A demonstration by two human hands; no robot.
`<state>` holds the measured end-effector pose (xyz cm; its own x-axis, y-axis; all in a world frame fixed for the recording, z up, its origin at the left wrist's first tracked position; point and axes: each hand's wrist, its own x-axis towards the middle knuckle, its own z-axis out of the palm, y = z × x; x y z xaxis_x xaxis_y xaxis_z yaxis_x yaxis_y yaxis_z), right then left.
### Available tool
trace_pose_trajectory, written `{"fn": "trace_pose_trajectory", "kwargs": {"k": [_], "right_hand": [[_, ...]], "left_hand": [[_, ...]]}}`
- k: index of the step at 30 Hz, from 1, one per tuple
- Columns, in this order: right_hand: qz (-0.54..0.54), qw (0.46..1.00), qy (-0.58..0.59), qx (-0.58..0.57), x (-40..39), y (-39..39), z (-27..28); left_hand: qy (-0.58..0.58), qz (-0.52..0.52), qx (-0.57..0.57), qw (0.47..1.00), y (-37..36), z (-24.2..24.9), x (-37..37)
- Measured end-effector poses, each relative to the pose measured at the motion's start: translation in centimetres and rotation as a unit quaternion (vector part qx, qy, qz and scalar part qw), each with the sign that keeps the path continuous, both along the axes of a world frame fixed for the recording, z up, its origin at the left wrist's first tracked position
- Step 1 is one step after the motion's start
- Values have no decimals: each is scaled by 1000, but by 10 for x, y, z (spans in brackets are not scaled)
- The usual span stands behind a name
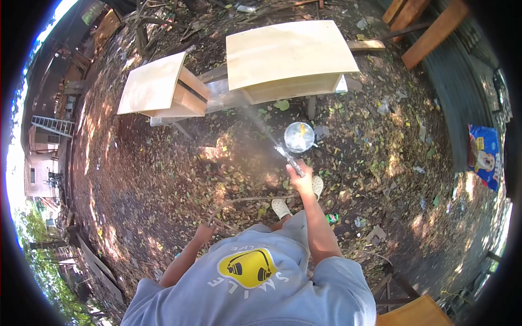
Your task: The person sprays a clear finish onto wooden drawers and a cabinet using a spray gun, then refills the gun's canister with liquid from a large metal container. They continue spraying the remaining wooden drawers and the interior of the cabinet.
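Observation:
My right hand (pixel 302 178) is closed around the handle of a spray gun (pixel 290 157). A round cup (pixel 299 137) with whitish and orange-yellow contents sits beside the gun. A pale mist streams from the nozzle toward the upper left. My left hand (pixel 204 233) is low at the left, its fingers wrapped round a hose (pixel 239 200) that runs across in front of my body toward the right hand. Ahead of the gun stand a large pale wooden piece (pixel 291 54) with a broad flat top and a smaller one (pixel 152 87), both raised on a support.
Leaf-covered ground (pixel 217 168) with scattered litter surrounds my feet. Orange-brown boards (pixel 435 38) lean at the upper right. A blue printed bag (pixel 484 157) lies at the far right, and a wooden surface (pixel 416 312) is at the lower right. A ladder (pixel 53 126) appears far left.

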<state>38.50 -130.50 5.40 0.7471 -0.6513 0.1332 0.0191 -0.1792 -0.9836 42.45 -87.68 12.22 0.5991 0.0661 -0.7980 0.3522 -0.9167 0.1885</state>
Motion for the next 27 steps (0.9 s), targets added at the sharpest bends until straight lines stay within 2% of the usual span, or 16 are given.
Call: {"fn": "trace_pose_trajectory", "kwargs": {"k": [2,4,7,8,9,11,13,14,17,20,22,23,26,27], "right_hand": [[-19,999,39,-32,4,0,3],[-62,993,78,-67,7,-4,-1],[-165,983,69,-34,-2,-18,5],[-169,985,38,-7,-8,-30,-9],[-214,975,44,-45,-12,-37,-2],[-233,970,63,-26,-25,-60,1],[-284,959,25,-3,-27,-71,17],[-306,946,66,-81,-32,-81,7],[-359,926,76,-90,-25,-85,17],[-309,946,68,-69,-19,-76,6],[-228,972,58,-15,-16,-66,3],[-210,971,46,-104,-11,-60,-11],[-108,989,98,-12,5,-30,9],[-94,992,70,-37,14,-22,4]], "left_hand": [[-8,-16,6,1000,24,-28,-9],[-9,-20,5,1000,15,-25,-14],[-8,-10,-10,1000,0,-22,-18],[-13,-9,-17,1000,-1,-29,-18],[-18,-8,-24,1000,-3,-33,-20],[-12,-35,-29,999,-18,-27,-18],[-11,-61,-30,998,-26,-28,-12],[-12,-73,-29,997,-28,-33,-10],[-37,-81,-28,996,-44,-22,-4],[-34,-56,-57,996,-43,-18,-2],[-35,-42,-76,996,-25,-33,0],[-43,-41,-82,995,-4,-57,-3],[-35,-8,-70,997,21,-66,-14],[-27,9,-61,998,29,-68,-18]]}}
